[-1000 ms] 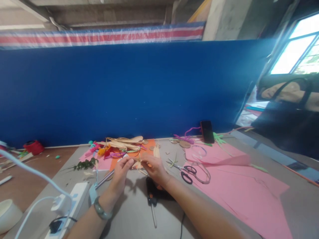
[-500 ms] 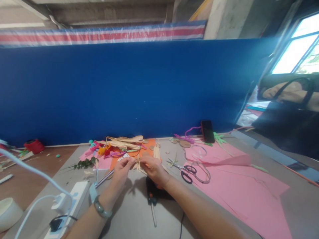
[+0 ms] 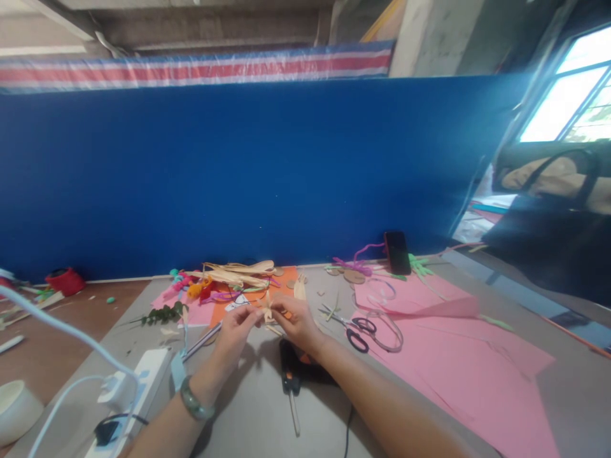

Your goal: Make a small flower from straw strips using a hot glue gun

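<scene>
My left hand point(image 3: 235, 331) and my right hand point(image 3: 300, 323) meet above the middle of the table. Fingertips of both pinch a small pale straw-coloured piece point(image 3: 268, 310), which looks like dried husk or raffia with loose ends sticking up. Its exact shape is partly hidden by the fingers. Just below my right hand lies a black glue gun point(image 3: 289, 372) with a pale glue stick point(image 3: 294, 415) protruding towards me. Behind the hands, a bundle of the same straw-coloured strips point(image 3: 238, 273) rests partly on an orange sheet point(image 3: 286, 278).
Right of my hands lie scissors point(image 3: 357, 334) and pink paper sheets point(image 3: 458, 362). A phone point(image 3: 397, 252) leans against the blue partition point(image 3: 267, 165). At left are a white power strip point(image 3: 155, 366), leafy sprig point(image 3: 162, 313), colourful craft pieces point(image 3: 195, 289) and a roll of tape point(image 3: 18, 410).
My fingers have shifted slightly around the straw-coloured piece, and more of it now shows between them. My right hand has turned a little. The things on the table stay put.
</scene>
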Motion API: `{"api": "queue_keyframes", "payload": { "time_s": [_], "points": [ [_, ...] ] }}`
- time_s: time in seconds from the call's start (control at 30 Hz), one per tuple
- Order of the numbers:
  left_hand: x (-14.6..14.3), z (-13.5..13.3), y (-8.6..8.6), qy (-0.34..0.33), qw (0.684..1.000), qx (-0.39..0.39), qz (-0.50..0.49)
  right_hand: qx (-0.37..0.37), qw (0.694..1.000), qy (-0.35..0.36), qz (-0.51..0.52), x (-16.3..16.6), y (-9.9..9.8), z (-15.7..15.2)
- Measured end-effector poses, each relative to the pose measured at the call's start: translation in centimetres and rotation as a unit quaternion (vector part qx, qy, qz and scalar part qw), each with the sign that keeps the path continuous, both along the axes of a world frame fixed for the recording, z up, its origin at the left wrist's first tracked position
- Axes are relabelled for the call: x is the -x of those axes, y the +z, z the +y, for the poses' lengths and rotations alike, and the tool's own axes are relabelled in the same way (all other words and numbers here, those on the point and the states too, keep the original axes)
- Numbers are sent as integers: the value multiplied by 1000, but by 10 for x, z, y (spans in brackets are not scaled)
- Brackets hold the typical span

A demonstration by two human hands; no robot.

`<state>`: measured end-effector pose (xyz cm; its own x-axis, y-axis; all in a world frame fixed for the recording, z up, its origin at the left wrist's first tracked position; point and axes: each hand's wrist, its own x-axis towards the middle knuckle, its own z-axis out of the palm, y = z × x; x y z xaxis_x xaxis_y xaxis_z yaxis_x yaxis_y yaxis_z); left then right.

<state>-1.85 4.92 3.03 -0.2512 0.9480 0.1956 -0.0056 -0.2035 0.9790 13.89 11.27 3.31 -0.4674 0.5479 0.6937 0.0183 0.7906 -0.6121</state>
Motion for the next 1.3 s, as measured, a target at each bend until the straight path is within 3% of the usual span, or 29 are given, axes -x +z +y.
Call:
{"api": "queue_keyframes", "payload": {
  "time_s": [0.37,0.67,0.97,1.17,1.3],
  "points": [
    [-1,2,-3,12,999,1,-52,106,994,22,14,2,4,-5],
    [-1,3,-4,-7,997,-5,-71,224,970,67,67,8,-3,-5],
    [1,6,-6,37,994,0,-100,169,985,17,25,2,0,-1],
    [0,0,-2,-7,999,16,-31,102,995,-8,8,1,-2,0],
    [-1,-1,0,-1,999,29,-37,62,998,-8,0,1,-2,0]
  ]
}}
